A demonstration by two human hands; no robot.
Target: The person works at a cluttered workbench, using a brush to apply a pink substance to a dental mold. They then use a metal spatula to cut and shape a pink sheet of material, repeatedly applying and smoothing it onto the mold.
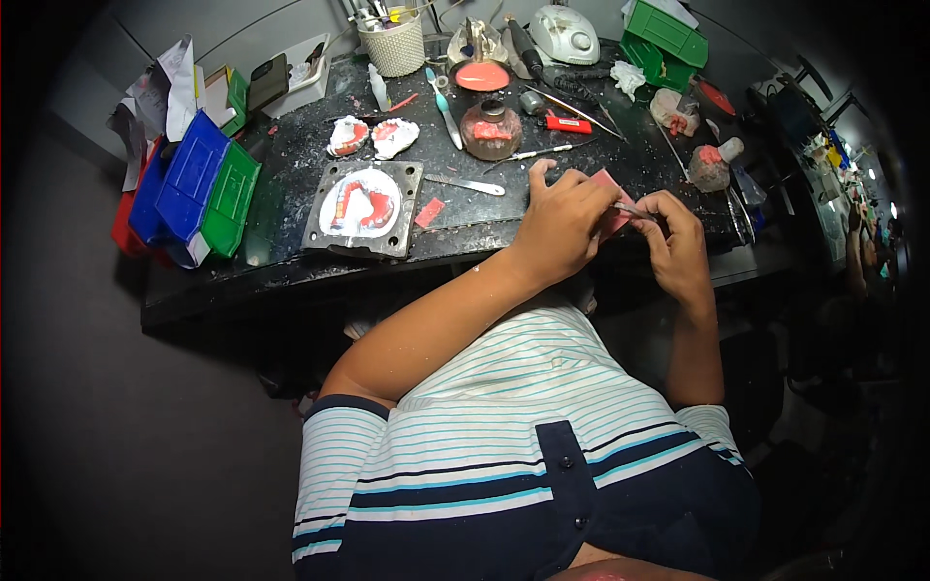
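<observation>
"Black workbench (283,208), dusted white. Anything in the left hand (565,223)?"

"Pink wax-like sheet (612,224), gripped in half-curled fingers near the front edge."

"And in the right hand (681,244)?"

"Looks like a slim grey tool (634,210), pinched between thumb and fingers at the sheet; can't tell its kind."

"Nearby?"

"Metal denture flask (411,182) filled with white plaster well to the left, metal spatula (465,184) between, glass spirit burner (491,147) farther back."

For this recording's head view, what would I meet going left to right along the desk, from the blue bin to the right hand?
Blue bin, metal frame around white plaster, toothbrush, round glass jar, left hand, pink sheet, right hand.
</observation>
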